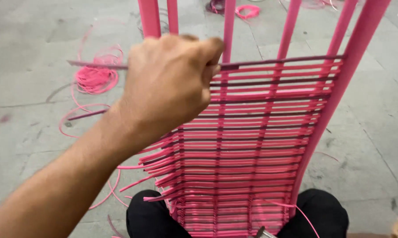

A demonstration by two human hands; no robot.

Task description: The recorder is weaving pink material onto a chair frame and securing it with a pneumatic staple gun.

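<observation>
At frame's top weave row: left hand (168, 83) pinching dark maroon strip (97, 65)
Strip runs across the pink frame (362, 57) uprights, above finished pink-and-maroon rows; free end sticks out left of frame. Right hand out of view. Risk, judged: a slipping pinch could slacken the strip, leaving the row loose or crooked. Spare pink coil (93, 79) on floor left of frame

Bare left forearm and hand (163, 83), no sleeve, black trousers (148, 218)

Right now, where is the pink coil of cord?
In the head view, the coil lies on the floor at the left, just beyond the left hand and left of the woven frame.
</observation>
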